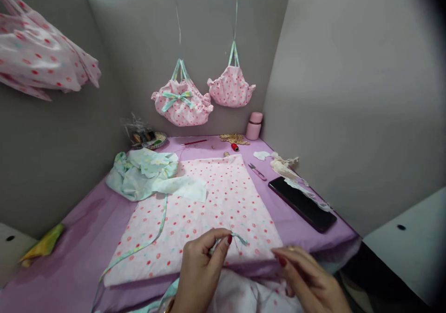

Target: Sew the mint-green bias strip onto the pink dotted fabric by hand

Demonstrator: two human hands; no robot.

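My left hand point(200, 266) pinches a narrow mint-green fabric strip point(240, 239) between thumb and forefinger. Its short end sticks out to the right, with fine thread hanging by it. To the right, my right hand point(310, 278) has its thumb and fingertips pressed together; whatever they hold is too small to make out. Beneath both hands lies a flat pink dotted cloth point(209, 220). More pale dotted fabric point(244, 292) is bunched at the near edge, below my hands. A long thin green tie point(139, 247) curves across the cloth's left side.
Crumpled mint fabric point(142, 173) lies on the cloth's far left corner. Thread snips point(257, 171), a black phone point(301, 203) and lace trim point(284, 166) lie right. Farther back are a red thread spool point(234, 147) and pink flask point(254, 126). Dotted bags point(183, 106) hang from the partition.
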